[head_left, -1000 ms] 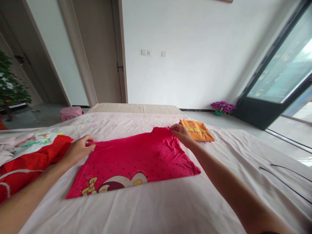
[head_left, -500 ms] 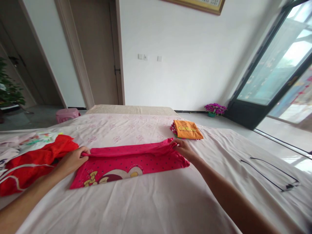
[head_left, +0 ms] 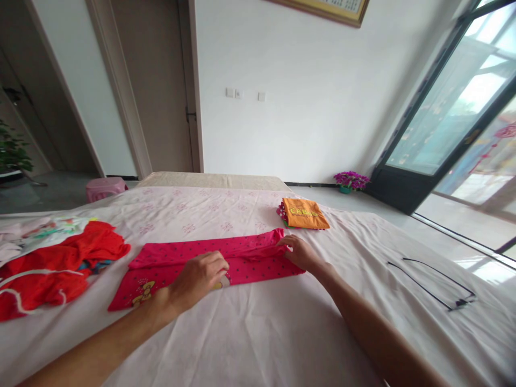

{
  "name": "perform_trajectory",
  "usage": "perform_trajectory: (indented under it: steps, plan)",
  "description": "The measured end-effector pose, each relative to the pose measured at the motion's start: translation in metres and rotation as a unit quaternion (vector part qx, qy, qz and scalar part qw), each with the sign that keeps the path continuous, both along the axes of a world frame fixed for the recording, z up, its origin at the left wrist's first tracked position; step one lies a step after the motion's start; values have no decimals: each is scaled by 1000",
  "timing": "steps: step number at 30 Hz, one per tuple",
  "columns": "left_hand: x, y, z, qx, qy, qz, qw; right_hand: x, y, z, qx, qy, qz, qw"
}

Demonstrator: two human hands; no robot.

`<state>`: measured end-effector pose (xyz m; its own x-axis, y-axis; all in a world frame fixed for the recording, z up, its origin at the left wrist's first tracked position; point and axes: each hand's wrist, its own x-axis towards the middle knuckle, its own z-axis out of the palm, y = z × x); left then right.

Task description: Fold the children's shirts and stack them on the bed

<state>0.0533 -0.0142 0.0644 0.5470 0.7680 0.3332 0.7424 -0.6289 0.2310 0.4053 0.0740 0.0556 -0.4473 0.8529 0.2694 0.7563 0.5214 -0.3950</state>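
"Pink dotted cloth garment (head_left: pixel 161 252): how held, in the head view?"

"It lies folded at centre on the pale patterned sheet (head_left: pixel 258 333). The right hand (head_left: pixel 301 252) pinches its right end, likely to steady that edge; the left hand (head_left: pixel 198 279) curls over its middle, gripping or not I cannot tell."

"Counts?"

"Two hands, one garment, one orange-topped folded cloth stack (head_left: pixel 306 215) right of centre, perhaps apart for room, one pair of black-framed glasses (head_left: pixel 460 303) lower right."
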Motion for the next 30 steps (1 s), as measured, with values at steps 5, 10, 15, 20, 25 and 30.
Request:
perform_trajectory:
  steps: [5, 10, 15, 20, 25, 30]
  plan:
    - [83, 22, -10, -5, 47, 16, 999, 0, 8, -9, -24, 62, -9, 998]
    - [99, 38, -10, -19, 50, 77, 996, 12, 2, -13, -19, 92, 65, 993]
    - [84, 32, -5, 6, -12, 8, 1000, 25, 5, -8, -26, 73, 58, 995]
    - [92, 30, 2, 16, -28, -1, 999, 25, 48, -9, 27, 45, -108, 993]
    - [102, 48, -4, -29, -112, -6, 993, 21, 88, -16, -2, 24, -29, 999]
    - [99, 74, -19, -66, -92, 35, 993, 10, 99, -18, -30, 50, -41, 997]
